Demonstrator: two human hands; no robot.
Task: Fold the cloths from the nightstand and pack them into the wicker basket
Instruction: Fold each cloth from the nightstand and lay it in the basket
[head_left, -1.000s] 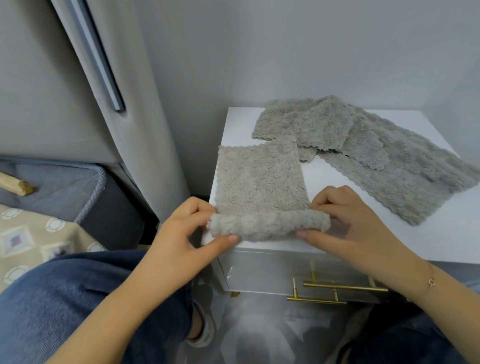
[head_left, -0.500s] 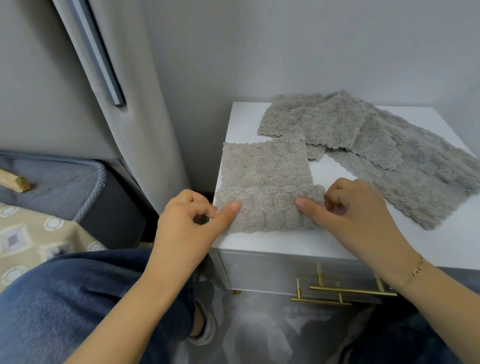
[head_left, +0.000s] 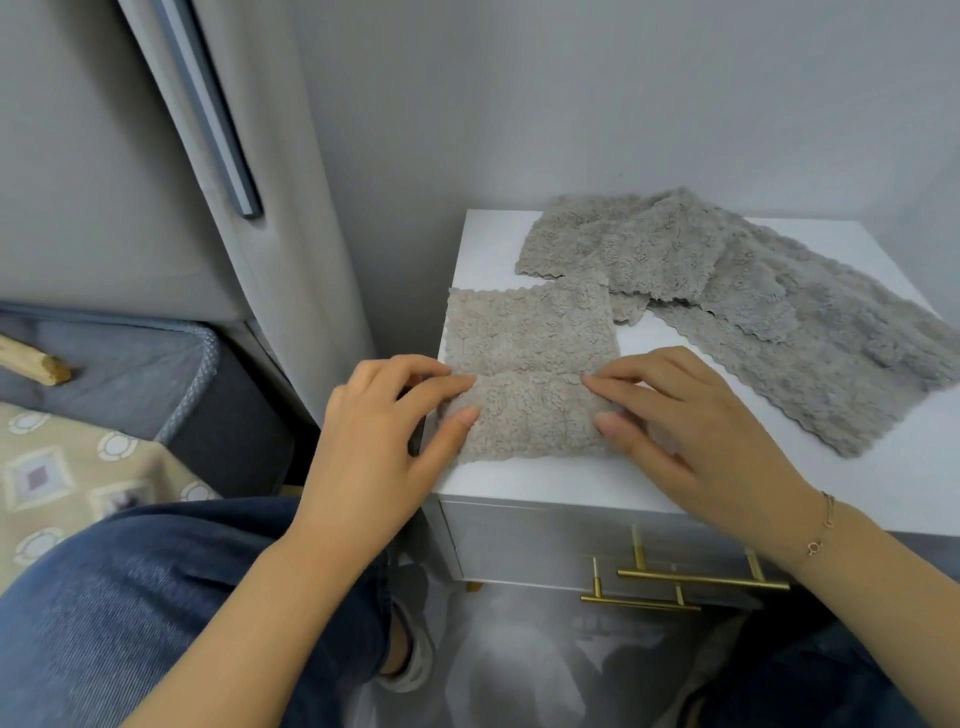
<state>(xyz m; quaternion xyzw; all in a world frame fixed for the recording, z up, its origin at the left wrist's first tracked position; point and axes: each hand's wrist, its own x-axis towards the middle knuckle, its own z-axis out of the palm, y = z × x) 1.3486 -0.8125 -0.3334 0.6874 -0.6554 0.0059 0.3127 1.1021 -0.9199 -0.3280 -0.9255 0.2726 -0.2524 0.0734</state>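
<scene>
A fluffy grey cloth lies on the front left of the white nightstand, its near part folded up over itself. My left hand lies at the cloth's left edge, with index finger and thumb stretched onto the folded flap. My right hand presses the flap's right edge with straight fingers. Several more grey cloths lie spread in a loose pile across the back and right of the nightstand top. No wicker basket shows in this view.
A grey padded headboard stands left of the nightstand, with a bed and patterned cover below it. My jeans-clad knee fills the lower left. The drawer front carries brass handles. A wooden stick end pokes in at far left.
The near edge, lifted and rolled between both hands a second ago, now lies flat as a fold over the cloth. Both hands have gone from pinching it to pressing it down.
</scene>
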